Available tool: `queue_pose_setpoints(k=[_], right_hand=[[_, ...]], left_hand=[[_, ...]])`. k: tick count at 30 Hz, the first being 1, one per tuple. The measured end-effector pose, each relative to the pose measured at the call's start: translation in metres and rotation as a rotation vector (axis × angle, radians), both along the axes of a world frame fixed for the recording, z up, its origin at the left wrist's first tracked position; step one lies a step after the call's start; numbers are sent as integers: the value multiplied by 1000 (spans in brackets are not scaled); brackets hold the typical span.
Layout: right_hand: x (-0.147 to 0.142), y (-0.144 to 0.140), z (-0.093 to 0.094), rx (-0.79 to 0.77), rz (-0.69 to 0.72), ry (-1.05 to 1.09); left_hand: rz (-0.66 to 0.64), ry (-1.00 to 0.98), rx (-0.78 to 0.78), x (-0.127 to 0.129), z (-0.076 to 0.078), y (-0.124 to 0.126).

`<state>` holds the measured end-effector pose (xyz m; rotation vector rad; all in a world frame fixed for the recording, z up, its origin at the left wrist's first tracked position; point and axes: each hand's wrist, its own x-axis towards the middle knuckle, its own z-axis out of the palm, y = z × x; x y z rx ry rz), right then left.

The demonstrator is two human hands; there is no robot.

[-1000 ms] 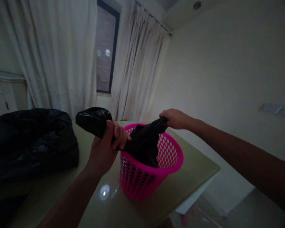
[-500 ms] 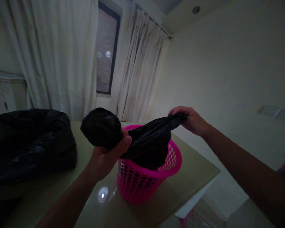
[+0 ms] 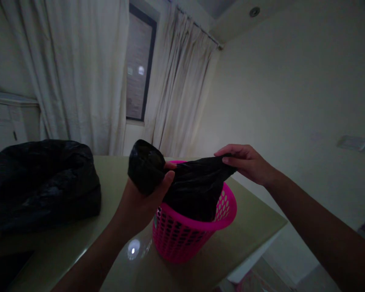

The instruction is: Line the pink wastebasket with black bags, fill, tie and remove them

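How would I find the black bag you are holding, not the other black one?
Look at the pale green table by the white curtains. Near its right end stands a bright pink plastic basket full of holes. The thin black plastic bag hangs into it, pinched by the left hand and right hand, unlike the big black heap lying alone at the left.

The bag (image 3: 194, 186) pinched between the left hand (image 3: 140, 202) and the right hand (image 3: 246, 162) is glossy black, plain, without print. The basket (image 3: 194, 235) below both hands is bright pink, its wall patterned with rows of small round holes. The table (image 3: 246, 231) under it is pale olive-green and shiny, with one white spot of reflected light just below the left hand. Far to the left of the left hand, the heap of plastic (image 3: 42, 182) is black too. The curtains (image 3: 79, 73) beyond the hands are plain off-white; the wall (image 3: 292, 81) is cream.
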<state>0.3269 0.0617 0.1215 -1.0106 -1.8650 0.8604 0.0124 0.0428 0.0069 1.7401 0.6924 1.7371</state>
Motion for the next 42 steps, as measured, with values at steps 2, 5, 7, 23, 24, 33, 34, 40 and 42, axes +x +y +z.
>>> queue_pose_setpoints(k=[2, 5, 7, 23, 24, 33, 34, 40, 42], right_hand=[[-9, -6, 8, 103, 3, 80], [-21, -14, 18, 224, -27, 205], [-27, -18, 21, 285, -48, 272], [14, -11, -32, 29, 225, -239], [-4, -15, -37, 55, 272, -178], [-126, 1, -57, -253, 15, 487], [-128, 6, -58, -302, -24, 414], [-137, 11, -51, -143, 142, -10], [-142, 6, -46, 72, 222, -133]], left_hand=[[69, 110, 69, 1, -3, 3], [181, 209, 151, 0, -4, 4], [211, 265, 173, 0, -2, 2], [113, 348, 120, 4, -1, 0], [87, 353, 125, 6, -2, -1], [-131, -275, 24, 7, -10, 7], [-210, -267, 47, 5, -10, 7], [-335, -161, -88, 1, 0, -9], [-242, -226, -158, 4, 6, -11]])
